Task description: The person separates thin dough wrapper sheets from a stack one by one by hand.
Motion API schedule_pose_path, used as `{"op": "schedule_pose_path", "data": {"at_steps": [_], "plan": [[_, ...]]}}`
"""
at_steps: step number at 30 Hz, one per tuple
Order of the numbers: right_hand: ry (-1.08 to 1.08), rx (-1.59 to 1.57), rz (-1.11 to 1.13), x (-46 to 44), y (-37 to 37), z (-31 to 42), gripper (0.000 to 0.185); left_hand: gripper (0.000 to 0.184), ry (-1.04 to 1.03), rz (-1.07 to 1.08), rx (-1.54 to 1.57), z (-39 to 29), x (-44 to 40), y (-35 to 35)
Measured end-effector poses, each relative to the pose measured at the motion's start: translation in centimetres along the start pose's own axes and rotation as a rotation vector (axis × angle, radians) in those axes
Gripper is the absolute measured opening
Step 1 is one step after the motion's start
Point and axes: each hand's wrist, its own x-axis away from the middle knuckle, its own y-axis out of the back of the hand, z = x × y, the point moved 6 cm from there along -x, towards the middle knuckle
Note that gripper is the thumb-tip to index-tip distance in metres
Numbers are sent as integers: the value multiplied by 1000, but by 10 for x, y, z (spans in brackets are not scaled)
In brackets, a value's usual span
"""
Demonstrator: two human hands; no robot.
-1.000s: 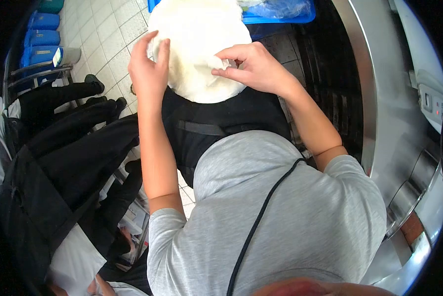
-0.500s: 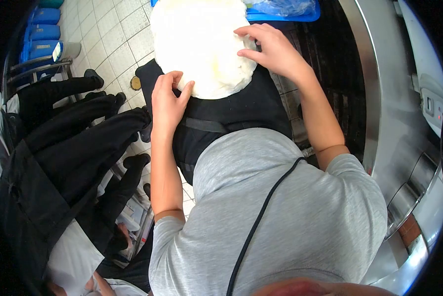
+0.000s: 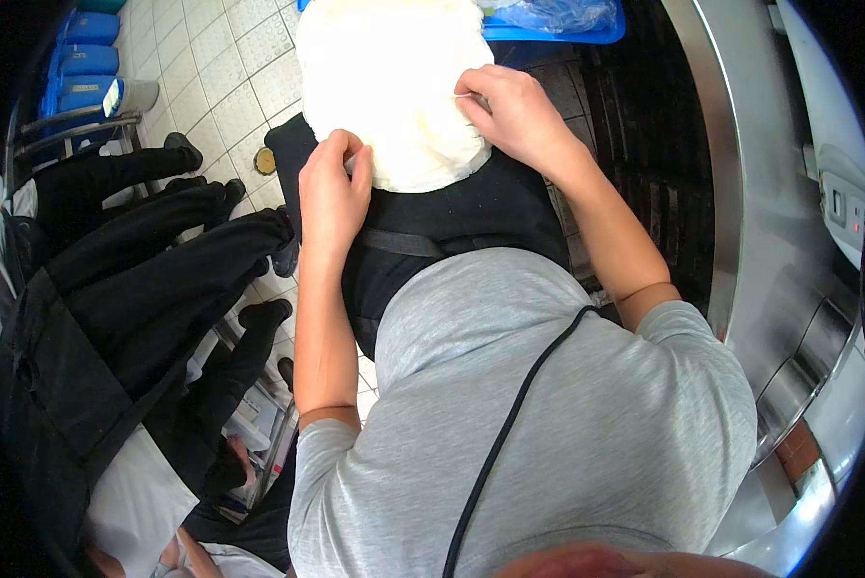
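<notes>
A large, pale, rounded mass that looks like dough (image 3: pixel 394 82) fills the top centre of the head view, in front of my black-clad legs. Its surface is soft and overexposed, with wrinkles along the near right edge. My left hand (image 3: pixel 334 188) pinches at its near left edge, thumb against the fingers. On the right side, my right hand (image 3: pixel 519 111) has thumb and fingertips drawn together, gripping a bit of the rim. The far end of the mass is cut off by the frame.
Behind the mass on the right is a blue tray (image 3: pixel 601 34) with a clear plastic bag (image 3: pixel 558 13). A steel counter (image 3: pixel 707 144) runs along the right. At left, several people in black trousers (image 3: pixel 172 241) are close by, near blue containers (image 3: pixel 87 60).
Both hands have closed from spread fingers to pinches on the mass's edge. My right hand has shifted slightly down, and the right edge now looks more gathered.
</notes>
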Motion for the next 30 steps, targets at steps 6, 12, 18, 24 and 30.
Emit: {"op": "schedule_pose_path", "data": {"at_steps": [6,12,18,24,30], "plan": [[-12,97,50,3,-6,20,14,17,105,41,-71,-12,3,-3],[-21,117,109,6,-11,37,16,17,16,30,-122,-21,3,-9],[19,106,102,9,-18,43,14,18,103,83,-28,-26,7,-16],[164,8,-81,12,-23,52,11,22,119,-18,84,-32,7,-17],[62,-37,-65,9,-23,52,12,25,219,-70,210,-29,8,-22]]}}
